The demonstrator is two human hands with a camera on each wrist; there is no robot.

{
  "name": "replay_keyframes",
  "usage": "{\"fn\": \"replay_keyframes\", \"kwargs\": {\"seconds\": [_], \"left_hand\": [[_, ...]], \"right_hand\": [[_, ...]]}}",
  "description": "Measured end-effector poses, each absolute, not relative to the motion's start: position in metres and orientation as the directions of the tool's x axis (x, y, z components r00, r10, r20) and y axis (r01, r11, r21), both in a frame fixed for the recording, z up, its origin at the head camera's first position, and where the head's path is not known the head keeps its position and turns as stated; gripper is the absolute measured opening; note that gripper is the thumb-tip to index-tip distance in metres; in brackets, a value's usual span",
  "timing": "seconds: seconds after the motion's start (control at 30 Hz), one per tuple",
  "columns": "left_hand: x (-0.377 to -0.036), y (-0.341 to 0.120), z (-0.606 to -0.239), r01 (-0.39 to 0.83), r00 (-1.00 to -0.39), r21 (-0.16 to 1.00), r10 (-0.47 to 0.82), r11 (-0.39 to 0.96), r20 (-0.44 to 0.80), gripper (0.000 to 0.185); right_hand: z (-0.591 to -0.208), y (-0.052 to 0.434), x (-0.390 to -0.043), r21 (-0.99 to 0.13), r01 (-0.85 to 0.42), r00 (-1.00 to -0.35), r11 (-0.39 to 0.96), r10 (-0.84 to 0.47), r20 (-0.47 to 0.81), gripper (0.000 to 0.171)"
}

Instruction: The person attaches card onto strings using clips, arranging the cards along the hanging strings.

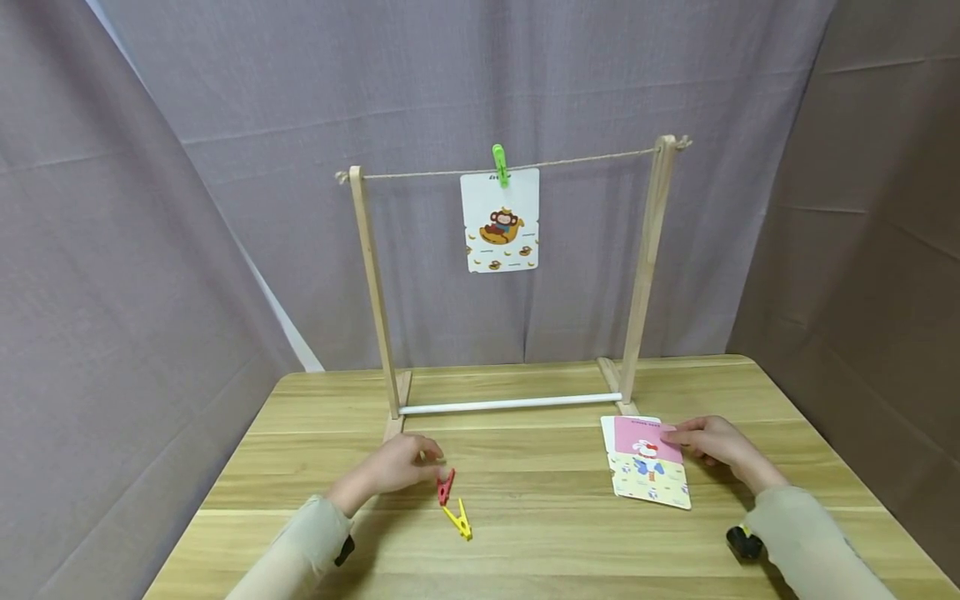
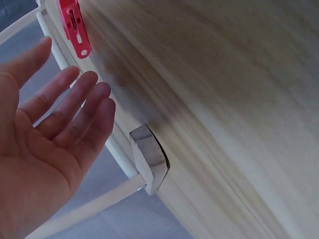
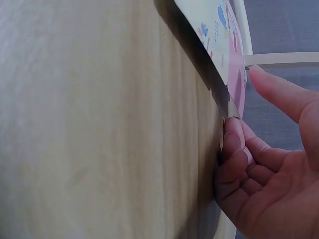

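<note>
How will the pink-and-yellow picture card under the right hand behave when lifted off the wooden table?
The pink-and-yellow picture card is probably light and thin. In the right wrist view its corner lifts off the wooden table over the right hand fingertips, so it likely flexes slightly. Lying on a second card, it may slide when pushed.

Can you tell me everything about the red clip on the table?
The red clip is a small plastic clothes peg, bright red, with two arms that meet at a narrow tip and a slot down its side, seen in the left wrist view. It lies flat on the wooden table, near the front. Its lower end seems to meet a yellow clip. The left hand is right beside it, fingers straight, reaching for it but not gripping it.
</note>
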State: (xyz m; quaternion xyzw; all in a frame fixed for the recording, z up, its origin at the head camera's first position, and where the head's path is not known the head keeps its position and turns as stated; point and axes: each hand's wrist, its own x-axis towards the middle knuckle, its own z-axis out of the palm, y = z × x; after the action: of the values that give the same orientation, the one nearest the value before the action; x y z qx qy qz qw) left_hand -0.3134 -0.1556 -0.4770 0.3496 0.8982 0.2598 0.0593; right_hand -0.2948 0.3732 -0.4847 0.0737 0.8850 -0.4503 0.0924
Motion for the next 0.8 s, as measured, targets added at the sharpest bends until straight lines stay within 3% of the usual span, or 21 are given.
{"fn": "replay_keyframes", "kwargs": {"seconds": [0.43,0.8], "left_hand": [[-0.309,-0.148,-0.475,0.583,-0.757,0.491,0.652,0.647,0.039,0.023],[-0.31,-0.143,-0.478,0.567,-0.761,0.498,0.649,0.656,0.01,0.019]], "right_hand": [[-0.486,0.373,-0.294,-0.791,0.224,-0.97,0.569,0.051,-0.237,0.05],[-0.489,0.373,-0.296,-0.791,0.226,-0.971,0.569,0.061,-0.233,0.055]]}}
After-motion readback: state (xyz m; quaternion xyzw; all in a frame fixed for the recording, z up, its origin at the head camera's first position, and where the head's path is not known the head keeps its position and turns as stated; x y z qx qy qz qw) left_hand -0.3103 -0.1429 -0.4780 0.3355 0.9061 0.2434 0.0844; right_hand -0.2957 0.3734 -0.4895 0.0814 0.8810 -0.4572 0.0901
